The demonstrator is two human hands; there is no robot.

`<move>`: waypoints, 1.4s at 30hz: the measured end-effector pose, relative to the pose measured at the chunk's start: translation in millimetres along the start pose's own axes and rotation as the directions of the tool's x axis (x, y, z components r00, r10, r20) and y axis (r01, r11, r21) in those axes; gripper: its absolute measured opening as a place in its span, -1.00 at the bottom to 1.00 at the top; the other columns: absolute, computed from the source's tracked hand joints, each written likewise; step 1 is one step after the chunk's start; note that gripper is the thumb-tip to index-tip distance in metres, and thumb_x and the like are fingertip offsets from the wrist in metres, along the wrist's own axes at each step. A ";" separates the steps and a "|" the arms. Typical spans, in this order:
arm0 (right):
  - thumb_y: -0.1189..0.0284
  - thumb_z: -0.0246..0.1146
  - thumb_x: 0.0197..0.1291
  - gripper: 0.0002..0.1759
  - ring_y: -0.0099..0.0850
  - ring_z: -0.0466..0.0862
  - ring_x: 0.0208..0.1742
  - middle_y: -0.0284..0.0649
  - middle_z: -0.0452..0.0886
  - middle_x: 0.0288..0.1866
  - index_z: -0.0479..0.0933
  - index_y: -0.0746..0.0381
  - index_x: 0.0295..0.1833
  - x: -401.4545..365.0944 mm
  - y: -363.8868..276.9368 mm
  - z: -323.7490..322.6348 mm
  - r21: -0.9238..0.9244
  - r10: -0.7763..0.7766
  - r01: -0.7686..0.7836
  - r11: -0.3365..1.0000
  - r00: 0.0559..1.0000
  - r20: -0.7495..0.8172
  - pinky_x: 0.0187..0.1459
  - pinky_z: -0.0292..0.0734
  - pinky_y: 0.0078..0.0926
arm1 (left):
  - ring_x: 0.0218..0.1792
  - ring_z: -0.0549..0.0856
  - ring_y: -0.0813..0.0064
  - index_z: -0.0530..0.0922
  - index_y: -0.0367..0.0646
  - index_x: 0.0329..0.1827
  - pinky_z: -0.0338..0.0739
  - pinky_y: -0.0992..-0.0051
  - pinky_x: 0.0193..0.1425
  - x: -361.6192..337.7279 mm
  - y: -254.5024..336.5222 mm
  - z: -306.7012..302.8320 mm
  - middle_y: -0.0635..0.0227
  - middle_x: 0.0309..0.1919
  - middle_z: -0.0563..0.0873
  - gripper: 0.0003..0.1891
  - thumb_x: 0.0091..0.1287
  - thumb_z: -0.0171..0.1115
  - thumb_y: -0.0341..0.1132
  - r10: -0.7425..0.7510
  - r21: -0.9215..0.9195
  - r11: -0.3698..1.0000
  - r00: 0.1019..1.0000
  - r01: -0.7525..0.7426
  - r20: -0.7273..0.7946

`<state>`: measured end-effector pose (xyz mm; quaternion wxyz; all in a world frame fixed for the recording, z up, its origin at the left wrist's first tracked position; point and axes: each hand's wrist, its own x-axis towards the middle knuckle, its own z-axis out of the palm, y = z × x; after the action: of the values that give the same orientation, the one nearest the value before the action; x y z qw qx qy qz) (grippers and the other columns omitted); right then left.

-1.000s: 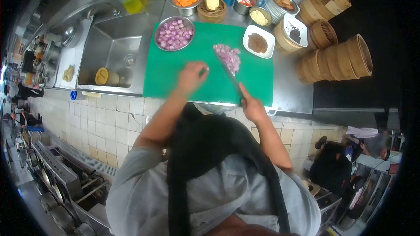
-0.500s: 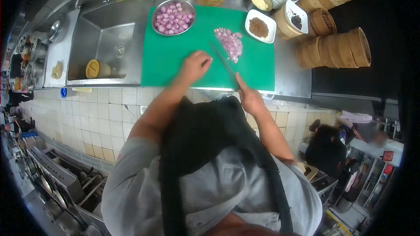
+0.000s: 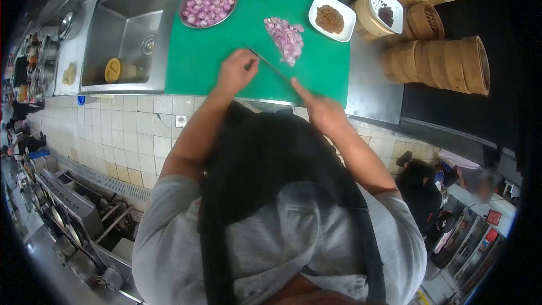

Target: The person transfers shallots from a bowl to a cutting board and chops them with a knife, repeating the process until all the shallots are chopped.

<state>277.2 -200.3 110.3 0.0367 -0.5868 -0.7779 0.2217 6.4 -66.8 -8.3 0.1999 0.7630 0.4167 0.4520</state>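
My right hand [image 3: 323, 112] grips a knife [image 3: 275, 70] by its handle, with the index finger stretched along it. The blade points up and left over the green cutting board [image 3: 214, 62], its tip beside my left hand [image 3: 237, 72]. The left fingers are curled closed near the blade; what they hold is too small to make out. Chopped shallots [image 3: 287, 39] lie in a pile above the knife. A metal bowl of whole peeled shallots [image 3: 208, 4] stands at the board's upper left.
White dishes hold brown minced food [image 3: 329, 19] and dark pieces [image 3: 386, 16]. Bamboo steamers [image 3: 440, 63] are stacked at the right. A sink [image 3: 121, 34] with a yellow-lidded container [image 3: 114, 70] is at the left. Another person [image 3: 419, 192] is at lower right.
Both hands and the knife have shifted left relative to the chopped pile, and the blade now lies closer to my left hand. The whole view has shifted slightly.
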 end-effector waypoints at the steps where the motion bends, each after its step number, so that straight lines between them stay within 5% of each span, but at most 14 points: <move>1: 0.61 0.15 0.35 -0.11 0.16 0.75 -0.22 0.17 0.75 -0.13 0.27 -0.15 0.78 -0.5 -1.0 -6.7 -0.021 0.013 -0.013 1.000 1.000 0.027 -0.11 0.65 0.13 | -0.34 0.80 0.37 0.74 -0.13 -0.16 0.74 0.40 -0.27 -0.4 1.1 0.5 0.28 -0.13 0.83 -0.87 0.28 0.51 -0.50 -0.024 -0.005 1.000 1.000 0.024 0.011; 5: 0.64 0.14 0.30 -0.06 0.14 0.76 -0.24 0.16 0.75 -0.19 0.27 -0.17 0.78 5.7 -0.7 -8.7 -0.064 0.060 -0.053 0.997 0.992 0.116 -0.13 0.67 0.10 | -0.25 0.84 0.31 0.74 -0.13 -0.14 0.78 0.37 -0.19 -0.8 4.2 -1.3 0.27 -0.12 0.83 -0.86 0.28 0.52 -0.48 -0.074 -0.012 0.997 0.997 0.074 0.026; 11: 0.64 0.13 0.30 -0.05 0.16 0.78 -0.24 0.16 0.77 -0.19 0.23 -0.19 0.80 18.3 9.5 18.8 0.018 -0.039 0.040 0.999 0.998 -0.055 -0.14 0.69 0.12 | -0.26 0.84 0.33 0.74 -0.14 -0.16 0.78 0.39 -0.20 1.3 5.2 -6.4 0.28 -0.12 0.83 -0.87 0.29 0.51 -0.49 -0.094 -0.030 0.995 0.994 0.096 0.060; 14: 0.63 0.12 0.36 -0.09 0.18 0.77 -0.18 0.19 0.76 -0.12 0.24 -0.15 0.79 13.0 -4.1 0.9 -0.025 0.034 -0.033 0.999 0.998 0.048 -0.10 0.66 0.15 | -0.26 0.84 0.35 0.73 -0.15 -0.17 0.78 0.39 -0.22 3.2 6.9 -5.0 0.28 -0.13 0.83 -0.88 0.29 0.50 -0.50 -0.086 -0.025 0.996 0.994 0.088 0.061; 24: 0.66 0.10 0.32 -0.07 0.20 0.78 -0.14 0.22 0.77 -0.10 0.24 -0.17 0.79 17.9 -1.7 14.6 0.017 0.027 -0.027 1.000 1.000 -0.011 -0.05 0.68 0.14 | -0.27 0.84 0.34 0.74 -0.15 -0.17 0.79 0.41 -0.23 2.4 7.6 -6.7 0.29 -0.14 0.82 -0.87 0.28 0.51 -0.51 -0.074 -0.048 0.996 0.996 0.077 0.055; 42: 0.65 0.14 0.28 -0.04 0.17 0.80 -0.23 0.17 0.77 -0.25 0.23 -0.16 0.79 15.7 -4.8 17.3 -0.047 0.018 -0.018 0.999 1.000 -0.015 -0.11 0.70 0.14 | -0.47 0.70 0.55 0.76 -0.17 -0.20 0.63 0.50 -0.38 0.5 1.0 -2.3 0.31 -0.13 0.85 -0.89 0.27 0.51 -0.53 -0.038 -0.054 0.998 0.999 0.038 0.001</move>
<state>262.6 -192.0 93.5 0.0266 -0.5960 -0.7773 0.1994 5.1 -67.2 -6.1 0.2291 0.7492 0.4188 0.4591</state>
